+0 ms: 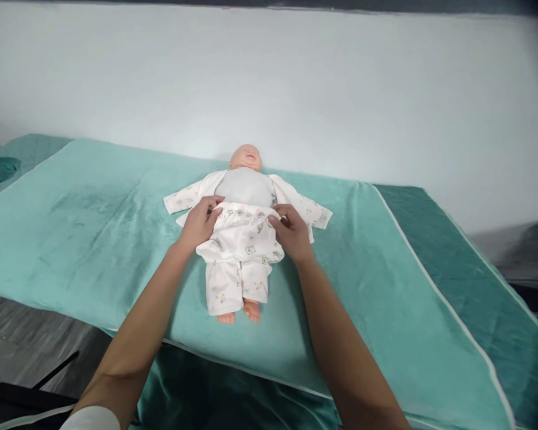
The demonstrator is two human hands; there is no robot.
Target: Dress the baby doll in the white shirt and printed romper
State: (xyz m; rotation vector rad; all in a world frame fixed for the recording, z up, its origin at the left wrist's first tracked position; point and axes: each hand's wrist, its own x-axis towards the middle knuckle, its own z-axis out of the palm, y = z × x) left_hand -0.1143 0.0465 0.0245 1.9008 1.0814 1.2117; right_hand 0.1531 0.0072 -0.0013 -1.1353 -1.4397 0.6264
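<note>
A baby doll (245, 179) lies on its back on a teal towel (94, 221), head toward the wall. An open white printed top (186, 198) is spread out under it, baring its grey torso. It wears white printed trousers (240, 254), and its bare feet stick out at the bottom. My left hand (200, 223) pinches the trousers' waistband at the doll's left side. On the opposite side my right hand (292, 232) has its fingers closed on the same waistband.
The towel covers a table that stands against a white wall (269, 89). A darker teal cloth (475, 269) lies under it at the right. A bundled teal cloth (0, 168) sits at the far left. The table's near edge runs just beneath my forearms.
</note>
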